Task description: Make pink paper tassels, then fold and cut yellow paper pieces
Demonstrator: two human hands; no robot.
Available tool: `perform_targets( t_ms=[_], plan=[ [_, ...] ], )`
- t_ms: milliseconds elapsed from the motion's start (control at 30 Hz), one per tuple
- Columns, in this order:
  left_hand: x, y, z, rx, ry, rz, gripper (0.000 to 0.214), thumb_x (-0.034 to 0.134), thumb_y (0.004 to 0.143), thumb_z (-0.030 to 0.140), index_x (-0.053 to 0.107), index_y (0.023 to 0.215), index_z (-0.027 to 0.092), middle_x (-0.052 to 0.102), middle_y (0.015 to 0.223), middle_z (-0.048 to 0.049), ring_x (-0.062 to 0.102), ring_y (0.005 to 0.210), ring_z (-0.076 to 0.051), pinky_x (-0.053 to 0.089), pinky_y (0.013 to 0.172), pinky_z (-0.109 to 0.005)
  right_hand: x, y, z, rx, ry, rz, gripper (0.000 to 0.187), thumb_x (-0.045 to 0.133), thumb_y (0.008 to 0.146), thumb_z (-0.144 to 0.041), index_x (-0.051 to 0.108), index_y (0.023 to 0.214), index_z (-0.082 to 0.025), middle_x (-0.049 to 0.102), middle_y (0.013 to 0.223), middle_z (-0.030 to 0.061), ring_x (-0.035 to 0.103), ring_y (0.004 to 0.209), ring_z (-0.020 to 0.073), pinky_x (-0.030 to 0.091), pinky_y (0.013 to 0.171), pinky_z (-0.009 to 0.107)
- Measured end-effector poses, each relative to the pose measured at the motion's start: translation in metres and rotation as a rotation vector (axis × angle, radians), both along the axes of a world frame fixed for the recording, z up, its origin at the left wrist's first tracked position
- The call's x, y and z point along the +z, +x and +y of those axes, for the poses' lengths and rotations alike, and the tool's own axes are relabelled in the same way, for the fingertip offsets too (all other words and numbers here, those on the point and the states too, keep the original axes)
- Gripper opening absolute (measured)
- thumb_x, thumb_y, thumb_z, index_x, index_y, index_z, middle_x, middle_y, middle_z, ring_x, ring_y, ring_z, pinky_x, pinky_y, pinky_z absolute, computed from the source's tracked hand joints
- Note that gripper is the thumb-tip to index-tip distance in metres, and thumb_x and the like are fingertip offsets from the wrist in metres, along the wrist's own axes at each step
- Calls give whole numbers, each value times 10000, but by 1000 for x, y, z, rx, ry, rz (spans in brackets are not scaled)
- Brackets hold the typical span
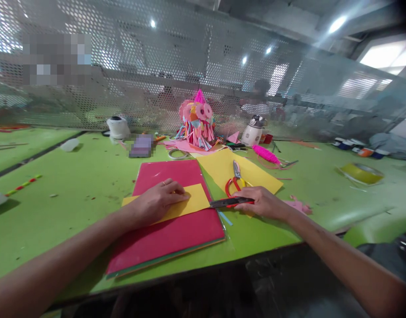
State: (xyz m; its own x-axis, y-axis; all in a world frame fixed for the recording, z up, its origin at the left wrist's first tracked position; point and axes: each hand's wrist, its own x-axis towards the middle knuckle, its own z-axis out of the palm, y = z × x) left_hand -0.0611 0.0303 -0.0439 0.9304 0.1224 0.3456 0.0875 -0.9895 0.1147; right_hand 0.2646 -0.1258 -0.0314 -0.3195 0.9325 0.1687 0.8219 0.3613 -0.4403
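My left hand (161, 201) presses a folded-looking strip of yellow paper (199, 198) down, its fingers bent together over it. The strip lies across a plastic-wrapped pack of red paper (189, 229). My right hand (264, 201) grips scissors (227, 202) with dark blades and red on the handle; their tip meets the strip's right edge. How far the blades are apart I cannot tell. Just beyond my right hand, a second pair of scissors (236, 174) with red and yellow handles rests on a large yellow sheet (216, 162).
A fringed pink paper craft (199, 117) stands at the back, between two white containers (118, 127) (252, 131). A tape roll (178, 154), pink cord (265, 153) and yellow tape (362, 172) lie around the green table (83, 212). Behind rises a perforated metal screen (139, 66).
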Motion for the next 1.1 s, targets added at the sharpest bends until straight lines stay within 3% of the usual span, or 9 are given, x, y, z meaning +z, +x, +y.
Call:
perform_targets(
  t_ms=[500,700,833,967,1100],
  plan=[
    [-3,0,1,24,-46,-52,335,415,970,179,675,1178,220,638,1112,-116,581,991,-202,488,869,-352,4,-15,3,20,-18,19,383,600,882,-498,708,1105,-206,724,1065,95,657,956,229,459,829,309],
    [-1,3,-1,46,-39,-69,346,409,963,159,682,1166,226,644,1106,-113,589,997,-200,491,879,-351,10,-16,4,25,-66,47,370,578,898,-495,713,1078,-201,726,970,65,641,838,187,445,746,268],
    [-4,16,-4,109,-16,-118,352,423,940,114,693,1139,223,638,1089,-121,580,992,-214,492,855,-349,15,-6,17,25,-54,27,384,585,889,-507,720,1039,-180,701,862,53,613,749,167,426,682,252],
    [-5,26,-11,198,12,-104,340,440,911,100,714,1084,203,619,982,-118,559,897,-214,492,800,-336,12,2,28,52,-31,-5,379,582,892,-502,719,1047,-184,681,898,71,610,793,180,438,730,269],
    [5,18,-11,231,-18,-59,338,421,928,134,709,1095,196,635,982,-110,589,896,-209,502,808,-339,6,3,27,78,16,-28,367,581,903,-477,704,1085,-182,649,908,79,596,823,187,438,761,290]
  ],
)
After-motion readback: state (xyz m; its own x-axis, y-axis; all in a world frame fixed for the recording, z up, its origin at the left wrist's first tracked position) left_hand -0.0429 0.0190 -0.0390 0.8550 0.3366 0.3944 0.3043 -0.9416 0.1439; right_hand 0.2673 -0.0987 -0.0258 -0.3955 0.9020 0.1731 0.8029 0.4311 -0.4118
